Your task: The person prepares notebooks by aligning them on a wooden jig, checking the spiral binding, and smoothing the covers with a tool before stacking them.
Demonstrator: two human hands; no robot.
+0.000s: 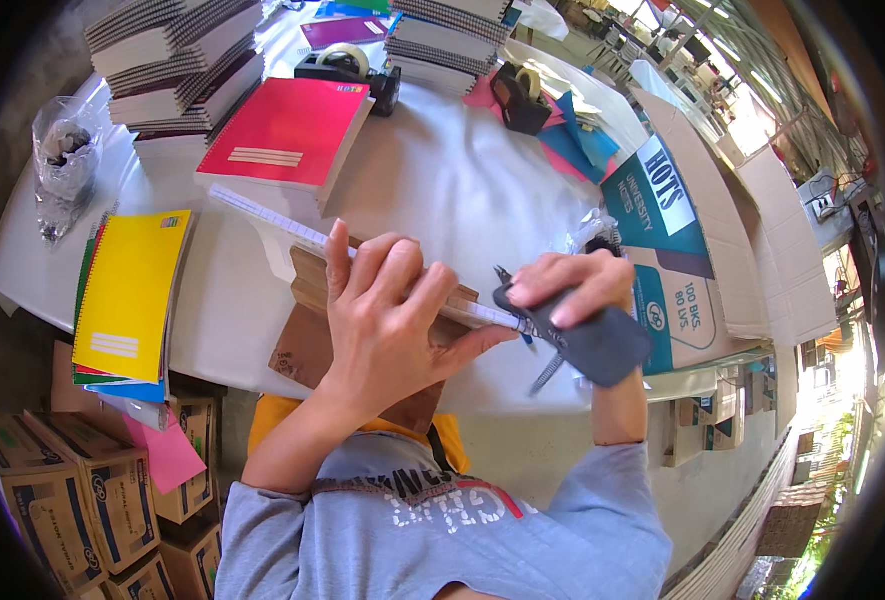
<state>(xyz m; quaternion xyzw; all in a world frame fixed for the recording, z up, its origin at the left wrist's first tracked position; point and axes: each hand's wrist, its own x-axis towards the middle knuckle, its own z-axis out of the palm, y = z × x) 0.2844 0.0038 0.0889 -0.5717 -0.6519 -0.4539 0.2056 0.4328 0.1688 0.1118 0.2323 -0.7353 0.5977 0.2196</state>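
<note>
My left hand (387,310) grips a notebook (272,215) that stands on its edge, its white page edges toward me. The notebook lies across a brown wooden block (307,340) at the table's near edge. My right hand (577,285) is closed around a black hand tool (602,335) with a broad dark grip. Its small pointed tip sits close to the notebook's right end, and the exact kind of tool is hard to make out. A short piece of wire coil (546,374) sticks out below that end.
Red notebooks (282,135) and tall spiral notebook stacks (177,70) stand at the back. Yellow notebooks (130,290) lie at the left, near a plastic bag (65,165). Two tape dispensers (520,100) (347,75) sit farther back. An open carton (677,260) stands right; boxes (92,490) fill the lower left.
</note>
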